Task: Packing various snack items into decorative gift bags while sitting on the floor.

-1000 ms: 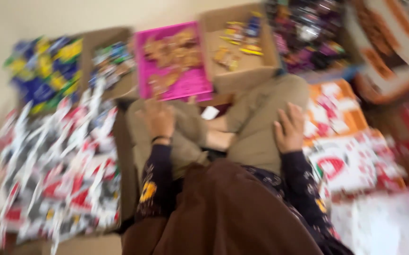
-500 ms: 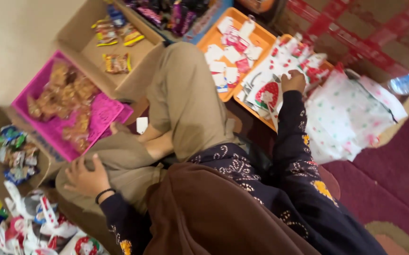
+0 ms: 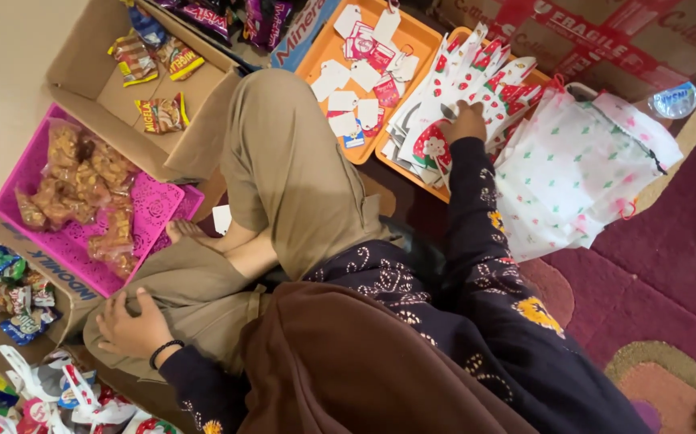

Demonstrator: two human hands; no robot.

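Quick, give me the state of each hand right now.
Left hand: open, resting flat on the knee, holding nothing.
Right hand: fingers curled on the stack of red-and-white printed bags; a firm grip cannot be told.

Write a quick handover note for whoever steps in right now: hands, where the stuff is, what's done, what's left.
Right hand: on the stack of red-and-white printed bags in an orange tray, grip unclear.
Left hand: resting flat on the knee, empty.
Around: tags in a second orange tray, snacks in the pink basket, cardboard box, white dotted bags beside the stack.
Done: no bag lifted.
Left: taking one.
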